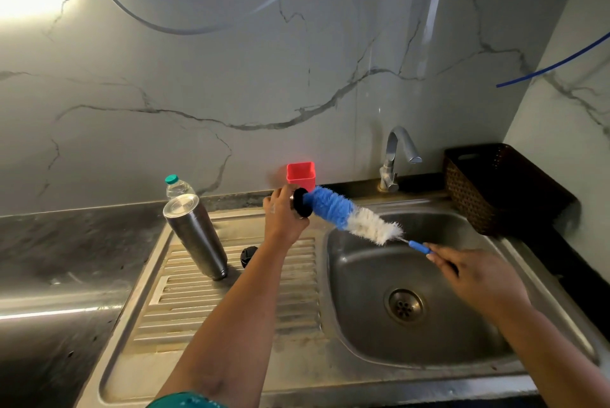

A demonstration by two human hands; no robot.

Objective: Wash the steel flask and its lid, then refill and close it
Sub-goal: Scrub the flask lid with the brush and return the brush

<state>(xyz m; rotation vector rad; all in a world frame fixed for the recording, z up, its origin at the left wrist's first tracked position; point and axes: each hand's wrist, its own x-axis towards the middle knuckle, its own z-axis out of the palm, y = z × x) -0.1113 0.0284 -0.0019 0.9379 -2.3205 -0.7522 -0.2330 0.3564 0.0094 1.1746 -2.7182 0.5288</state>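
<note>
The steel flask (194, 236) stands upside down on the ribbed drainboard (231, 295), left of the sink bowl. My left hand (284, 219) grips the flask's lid (302, 203), black rim facing right, held above the drainboard's far end. My right hand (478, 275) holds the blue handle of a bottle brush (350, 214) over the bowl. The brush's blue and white bristles point left, and the blue tip touches the lid's black face. A small black cap (248, 255) lies on the drainboard by the flask's base.
The steel sink bowl (363, 318) with its drain lies at right, the tap (397, 156) behind it. A red square cup (301, 173) and a plastic water bottle (177, 186) stand by the wall. A dark woven basket (488, 186) sits at the far right.
</note>
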